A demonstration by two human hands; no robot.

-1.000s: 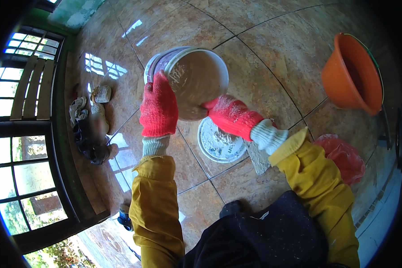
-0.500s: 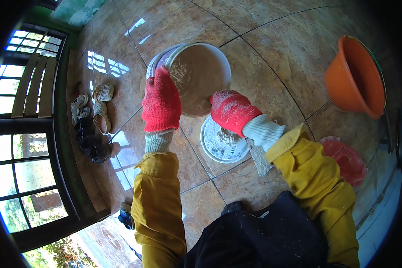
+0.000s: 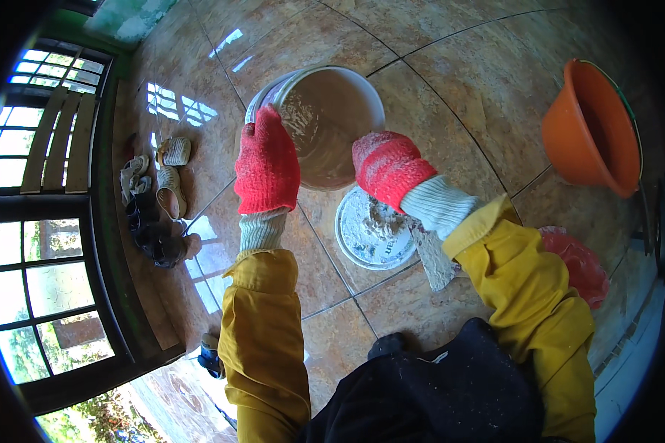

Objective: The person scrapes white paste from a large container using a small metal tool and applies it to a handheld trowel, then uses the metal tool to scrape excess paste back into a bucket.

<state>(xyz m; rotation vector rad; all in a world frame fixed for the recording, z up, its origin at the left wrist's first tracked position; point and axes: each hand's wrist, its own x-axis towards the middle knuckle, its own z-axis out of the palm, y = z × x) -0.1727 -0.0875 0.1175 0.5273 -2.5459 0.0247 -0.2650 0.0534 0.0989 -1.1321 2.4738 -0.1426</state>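
Observation:
Wearing a red knitted glove, my left hand (image 3: 267,164) is closed on the left side of a white plastic bucket (image 3: 383,118), its fingers at the rim. The bucket tilts so that its wet-looking, brownish inside shows. My right hand (image 3: 391,168), in a red glove dusted white, is closed at the bucket's lower right rim; its fingertips and anything in them are hidden. Below it lies a round white lid (image 3: 347,247) bearing a lump of grey-white paste (image 3: 381,221). A paste-coated flat scraper blade (image 3: 434,260) shows below my right wrist; its handle is out of sight.
An orange basin (image 3: 580,140) stands at the right, with a crumpled red plastic bag (image 3: 575,262) nearer me. Several shoes (image 3: 170,193) line the left side beside a window (image 3: 48,273). The tiled floor (image 3: 451,125) reflects window light.
My right hand has turned slightly and shifted up along the bucket rim, so its fingertips show less. My left hand keeps its hold, and the whole view has shifted a little.

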